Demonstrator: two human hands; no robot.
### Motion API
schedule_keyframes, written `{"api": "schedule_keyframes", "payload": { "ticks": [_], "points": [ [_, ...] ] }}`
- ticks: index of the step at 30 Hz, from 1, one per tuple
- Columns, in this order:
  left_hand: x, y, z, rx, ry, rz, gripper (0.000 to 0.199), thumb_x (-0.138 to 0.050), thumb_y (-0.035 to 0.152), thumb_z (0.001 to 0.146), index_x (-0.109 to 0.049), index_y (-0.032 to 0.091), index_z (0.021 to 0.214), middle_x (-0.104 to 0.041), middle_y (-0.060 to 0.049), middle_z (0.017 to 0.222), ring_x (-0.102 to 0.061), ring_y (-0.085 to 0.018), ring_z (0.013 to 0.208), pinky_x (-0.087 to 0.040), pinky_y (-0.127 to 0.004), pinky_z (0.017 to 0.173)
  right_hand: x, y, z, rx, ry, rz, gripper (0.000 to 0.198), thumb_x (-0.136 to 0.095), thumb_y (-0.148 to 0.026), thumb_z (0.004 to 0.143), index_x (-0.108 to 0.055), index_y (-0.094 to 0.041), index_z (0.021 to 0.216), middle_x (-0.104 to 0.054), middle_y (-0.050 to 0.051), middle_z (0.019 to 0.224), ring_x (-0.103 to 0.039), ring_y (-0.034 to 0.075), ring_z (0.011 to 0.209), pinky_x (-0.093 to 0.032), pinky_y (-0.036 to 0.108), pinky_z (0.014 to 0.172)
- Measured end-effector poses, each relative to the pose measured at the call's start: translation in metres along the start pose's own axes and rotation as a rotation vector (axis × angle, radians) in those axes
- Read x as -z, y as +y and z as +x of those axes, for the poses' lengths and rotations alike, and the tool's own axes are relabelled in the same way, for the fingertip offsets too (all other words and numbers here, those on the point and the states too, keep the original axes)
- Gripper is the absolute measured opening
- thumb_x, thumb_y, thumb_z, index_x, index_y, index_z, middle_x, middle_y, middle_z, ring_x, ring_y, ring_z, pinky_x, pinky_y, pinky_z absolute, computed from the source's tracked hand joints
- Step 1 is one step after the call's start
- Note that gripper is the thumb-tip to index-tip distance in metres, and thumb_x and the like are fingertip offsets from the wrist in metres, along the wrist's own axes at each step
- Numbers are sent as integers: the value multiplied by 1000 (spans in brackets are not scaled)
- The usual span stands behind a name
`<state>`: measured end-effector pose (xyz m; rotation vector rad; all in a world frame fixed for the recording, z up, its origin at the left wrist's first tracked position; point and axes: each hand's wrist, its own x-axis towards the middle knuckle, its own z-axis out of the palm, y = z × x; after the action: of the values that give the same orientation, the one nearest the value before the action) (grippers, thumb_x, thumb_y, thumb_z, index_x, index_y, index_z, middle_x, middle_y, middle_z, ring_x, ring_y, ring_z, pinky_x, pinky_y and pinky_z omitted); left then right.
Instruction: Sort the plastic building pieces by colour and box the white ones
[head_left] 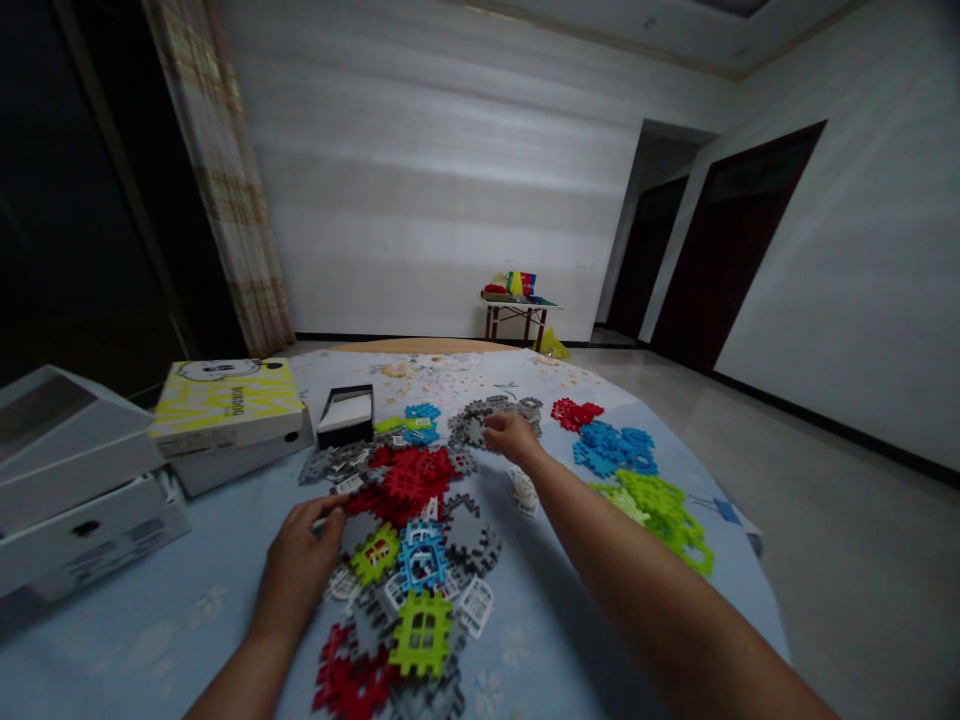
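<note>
My left hand rests at the left side of a mixed pile, its thumb and fingers slightly apart, fingertips touching the edge near red pieces. The pile also has grey, blue and lime-green interlocking plastic pieces, with small white window-shaped pieces among them. Farther off, my right hand is closed at a grey heap, fingertips against its pieces. Whether they pinch a single piece is hidden. White pieces lie just below my right wrist.
Right of my right forearm lie red, blue and lime-green heaps. An open black box, a yellow-and-white box and white boxes stand at left. A small table stands by the far wall.
</note>
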<state>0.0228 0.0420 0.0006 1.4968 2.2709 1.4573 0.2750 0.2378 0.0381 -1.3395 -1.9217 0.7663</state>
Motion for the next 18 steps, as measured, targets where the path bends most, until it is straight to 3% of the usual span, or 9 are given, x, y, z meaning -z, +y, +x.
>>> {"api": "schedule_keyframes", "payload": {
  "ticks": [3,8,18],
  "points": [
    [-1,-1,0,5,3,4,36,-46,43,72,-68,20,89,-65,-7,95,-60,-22,88,-48,-33,80,-10,1,-17,57,-92,-98,25,-63,-16,72,-69,-18,96,-70,2,78,-65,14,70,-48,22,62],
    [-1,0,0,7,3,-1,36,-46,43,71,-67,20,89,-65,-7,95,-60,-22,87,-49,-33,78,-18,-8,-36,150,-181,-290,30,-66,-12,66,-71,-22,93,-70,2,81,-63,17,78,-45,25,71],
    [0,0,0,4,-2,9,38,-46,44,71,-68,20,90,-65,-8,96,-61,-23,86,-49,-33,74,-21,-12,-46,206,-181,-485,25,-58,-14,73,-72,-25,90,-68,6,92,-62,20,88,-43,27,76]
  ]
}}
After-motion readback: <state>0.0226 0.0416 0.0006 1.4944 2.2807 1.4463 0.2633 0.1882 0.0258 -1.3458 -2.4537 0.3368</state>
